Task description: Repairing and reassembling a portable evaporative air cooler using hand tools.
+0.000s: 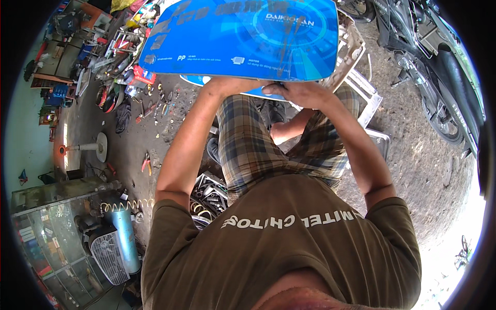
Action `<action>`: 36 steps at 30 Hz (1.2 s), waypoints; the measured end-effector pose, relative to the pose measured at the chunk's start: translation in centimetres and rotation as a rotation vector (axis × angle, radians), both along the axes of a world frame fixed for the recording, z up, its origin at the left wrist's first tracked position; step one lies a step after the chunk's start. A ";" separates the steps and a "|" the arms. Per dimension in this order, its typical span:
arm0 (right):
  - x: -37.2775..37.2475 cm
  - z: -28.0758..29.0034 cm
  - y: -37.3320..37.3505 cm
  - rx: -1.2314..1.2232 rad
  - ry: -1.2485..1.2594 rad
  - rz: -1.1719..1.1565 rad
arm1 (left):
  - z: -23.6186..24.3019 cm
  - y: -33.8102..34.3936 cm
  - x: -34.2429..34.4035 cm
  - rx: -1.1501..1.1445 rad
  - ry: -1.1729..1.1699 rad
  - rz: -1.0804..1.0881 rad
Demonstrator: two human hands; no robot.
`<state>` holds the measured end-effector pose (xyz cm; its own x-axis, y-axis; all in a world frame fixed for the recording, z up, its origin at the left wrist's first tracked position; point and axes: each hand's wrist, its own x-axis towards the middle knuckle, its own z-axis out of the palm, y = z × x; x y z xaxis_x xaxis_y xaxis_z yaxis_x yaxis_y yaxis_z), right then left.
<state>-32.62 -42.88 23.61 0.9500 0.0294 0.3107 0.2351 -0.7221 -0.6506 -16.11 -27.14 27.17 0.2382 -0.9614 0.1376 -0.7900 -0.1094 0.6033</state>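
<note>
A large blue printed panel (232, 44) with rounded corners and grey tape-like marks is right in front of me, over my knees. Off-white plastic housing (353, 49) shows behind its right side. Both hands meet just under the panel's near edge. My left hand (237, 85) reaches in beneath that edge, its fingers hidden. Beside it, my right hand (305, 94) has its fingers curled inward toward the left one. Whatever lies between those fingers is too small or covered to name. Another blue-and-white surface (254, 94) shows below the hands.
Hand tools and parts (121, 57) crowd the floor at far left. Red-handled pliers (146, 162) lie left of me. A box of metal tools (211, 192) sits by my left hip. Motorbikes (439, 77) stand at right. A glass cabinet (57, 243) and blue tank (125, 240) are at lower left.
</note>
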 end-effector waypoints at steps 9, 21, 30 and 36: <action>-2.0 1.1 0.1 0.191 0.316 -0.143 | -0.6 0.5 1.6 -0.052 -0.183 -0.148; -10.2 -2.3 7.4 0.859 0.445 -0.259 | -1.9 0.2 -0.1 0.290 -0.477 -0.159; -8.9 -3.7 9.0 1.408 0.409 -0.226 | -5.2 -0.3 1.9 0.184 -0.496 -0.223; -7.2 -3.8 11.9 1.589 0.240 -0.302 | -5.0 -0.4 2.5 0.146 -0.577 -0.304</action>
<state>-39.85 -31.00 19.81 0.8898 -0.3422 -0.3019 0.0074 0.6723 -0.7403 -13.59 -27.57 22.21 -0.1191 -0.9926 0.0248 -0.9902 0.1206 0.0702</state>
